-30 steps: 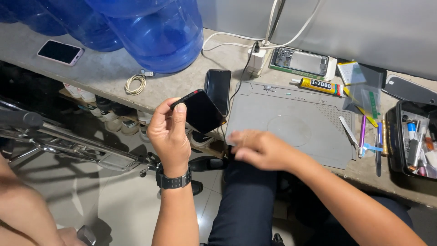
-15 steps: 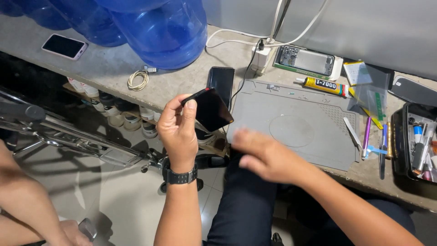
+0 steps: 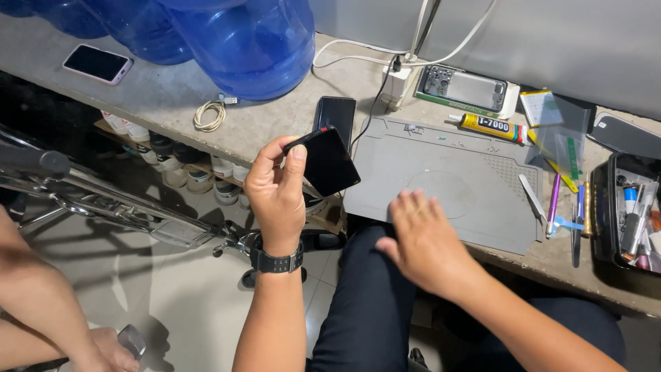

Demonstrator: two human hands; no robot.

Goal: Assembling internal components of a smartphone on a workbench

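My left hand (image 3: 275,189), with a black watch on its wrist, grips a black phone (image 3: 328,162) by its edge and holds it tilted above the bench edge. My right hand (image 3: 423,241) hovers palm down, fingers spread, over the near edge of a grey work mat (image 3: 447,179), holding nothing. A second dark phone (image 3: 335,115) lies flat on the bench just behind the held one.
Blue water jugs (image 3: 241,41) stand at the back left. A white phone (image 3: 98,63), a coiled cable (image 3: 208,115), an opened phone body (image 3: 465,88), a yellow glue tube (image 3: 487,127), loose tools (image 3: 558,207) and a black tool tray (image 3: 630,213) lie about. Another person's arm (image 3: 48,310) is at lower left.
My right hand has moved up and to the right, from my lap toward the mat's near edge. My left hand keeps hold of the black phone, shifted slightly right.
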